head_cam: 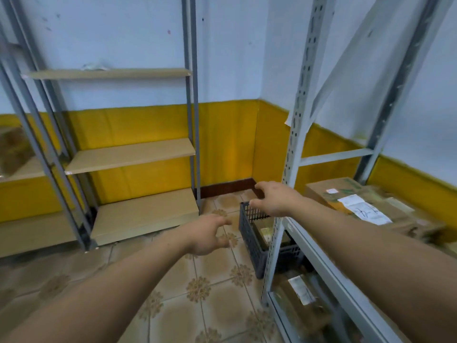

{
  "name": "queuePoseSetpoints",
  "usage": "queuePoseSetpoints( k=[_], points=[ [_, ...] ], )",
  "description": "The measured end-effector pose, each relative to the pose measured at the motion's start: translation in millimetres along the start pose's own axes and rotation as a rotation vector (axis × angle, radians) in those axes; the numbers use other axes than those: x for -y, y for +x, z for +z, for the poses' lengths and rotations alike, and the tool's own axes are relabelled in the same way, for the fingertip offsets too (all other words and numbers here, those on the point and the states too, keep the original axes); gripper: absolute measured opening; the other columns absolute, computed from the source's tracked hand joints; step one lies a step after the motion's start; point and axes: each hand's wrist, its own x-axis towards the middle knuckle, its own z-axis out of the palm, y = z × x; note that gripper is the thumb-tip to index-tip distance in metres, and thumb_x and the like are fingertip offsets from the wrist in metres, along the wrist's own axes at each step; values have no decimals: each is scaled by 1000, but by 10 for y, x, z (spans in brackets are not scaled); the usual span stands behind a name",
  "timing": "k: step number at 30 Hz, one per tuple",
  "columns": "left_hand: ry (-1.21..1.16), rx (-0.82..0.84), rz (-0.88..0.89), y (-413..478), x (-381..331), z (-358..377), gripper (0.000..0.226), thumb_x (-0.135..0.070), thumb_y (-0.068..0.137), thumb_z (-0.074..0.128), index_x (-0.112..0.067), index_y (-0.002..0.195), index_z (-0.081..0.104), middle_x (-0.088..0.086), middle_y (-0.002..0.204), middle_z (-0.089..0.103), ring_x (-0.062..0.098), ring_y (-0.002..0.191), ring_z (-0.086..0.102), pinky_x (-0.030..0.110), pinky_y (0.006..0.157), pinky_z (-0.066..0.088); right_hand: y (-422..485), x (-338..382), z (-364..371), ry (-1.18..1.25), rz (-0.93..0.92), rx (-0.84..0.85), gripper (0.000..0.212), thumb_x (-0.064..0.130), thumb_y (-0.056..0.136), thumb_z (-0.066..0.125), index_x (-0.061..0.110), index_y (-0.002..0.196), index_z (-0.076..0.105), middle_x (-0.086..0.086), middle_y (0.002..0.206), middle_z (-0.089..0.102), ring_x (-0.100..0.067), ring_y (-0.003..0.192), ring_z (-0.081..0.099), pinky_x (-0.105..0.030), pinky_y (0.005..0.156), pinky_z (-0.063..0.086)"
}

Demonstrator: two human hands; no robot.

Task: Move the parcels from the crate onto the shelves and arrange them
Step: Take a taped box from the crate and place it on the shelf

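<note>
A dark grey slotted crate (252,240) stands on the tiled floor, partly behind the upright of the right-hand rack. Inside it I glimpse a brown parcel (265,232); most of its contents are hidden. My right hand (273,200) hovers over the crate's far rim, fingers apart and holding nothing. My left hand (206,235) is stretched out just left of the crate, fingers spread and empty. The wooden shelves (131,154) of the left rack stand bare. Cardboard parcels (366,206) with white labels lie on the right rack's shelf.
The right rack's perforated grey upright (295,144) stands between me and the crate. Another labelled parcel (301,293) lies on that rack's lowest level. A second rack at the far left holds a brown box (12,149). Patterned floor tiles (197,288) stretch between the racks.
</note>
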Motion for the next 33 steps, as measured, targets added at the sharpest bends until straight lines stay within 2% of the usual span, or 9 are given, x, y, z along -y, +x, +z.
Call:
queuePoseSetpoints(
  k=[10, 15, 18, 21, 24, 27, 29, 31, 33],
  points=[
    [-9, 69, 120, 1885, 912, -554, 62, -44, 91, 58, -30, 147, 34, 2, 151, 39, 22, 136, 37, 38, 110, 34, 1847, -130, 262, 90, 146, 64, 75, 60, 90, 53, 22, 151, 31, -5, 151, 42, -27, 129, 47, -39, 96, 44],
    [7, 147, 149, 3009, 1166, -609, 63, -46, 91, 57, -31, 148, 33, 0, 151, 39, 21, 136, 36, 37, 111, 33, 2742, -501, 475, 193, 282, 82, 66, 59, 92, 51, 22, 145, 40, -5, 140, 52, -27, 115, 55, -36, 83, 49],
    [34, 193, 162, 3619, 1315, -663, 61, -43, 92, 57, -28, 147, 36, 0, 150, 41, 20, 135, 39, 35, 110, 34, 3202, -725, 566, 237, 395, 147, 64, 54, 98, 46, 17, 149, 37, -8, 144, 51, -28, 120, 55, -39, 88, 49],
    [46, 239, 191, 4166, 1489, -700, 62, -46, 92, 55, -26, 148, 34, 0, 152, 38, 20, 137, 37, 33, 109, 34, 3598, -919, 595, 215, 501, 230, 46, 38, 104, 43, 9, 138, 50, -11, 138, 57, -27, 118, 57, -38, 92, 49],
    [50, 319, 227, 4731, 1642, -678, 65, -52, 92, 55, -30, 148, 32, -1, 152, 36, 20, 136, 37, 34, 108, 35, 4003, -1098, 589, 253, 617, 287, 43, 32, 105, 42, 11, 143, 43, -12, 143, 51, -29, 124, 52, -39, 98, 46],
    [64, 370, 268, 5418, 1776, -628, 65, -54, 91, 55, -33, 147, 32, -3, 152, 35, 19, 135, 37, 32, 106, 33, 4409, -1300, 620, 297, 692, 233, 60, 46, 101, 45, 13, 150, 30, -12, 132, 57, -29, 110, 59, -38, 83, 51],
    [71, 424, 353, 5911, 1874, -582, 63, -53, 91, 54, -32, 147, 33, -3, 152, 36, 18, 134, 40, 31, 106, 34, 4664, -1456, 689, 272, 710, 218, 65, 53, 100, 44, 15, 150, 30, -10, 126, 59, -26, 99, 58, -34, 68, 48],
    [72, 516, 423, 6406, 1993, -537, 62, -52, 93, 53, -31, 147, 33, -2, 149, 39, 18, 128, 45, 36, 105, 40, 4924, -1613, 783, 277, 781, 228, 60, 53, 100, 44, 16, 147, 36, -7, 110, 59, -23, 90, 51, -31, 58, 41],
    [70, 584, 442, 6848, 2129, -498, 64, -52, 92, 55, -30, 148, 32, -3, 148, 40, 16, 127, 47, 36, 102, 43, 5162, -1790, 912, 340, 855, 223, 59, 54, 100, 44, 16, 144, 39, -7, 114, 59, -24, 92, 54, -31, 62, 46]
  ],
)
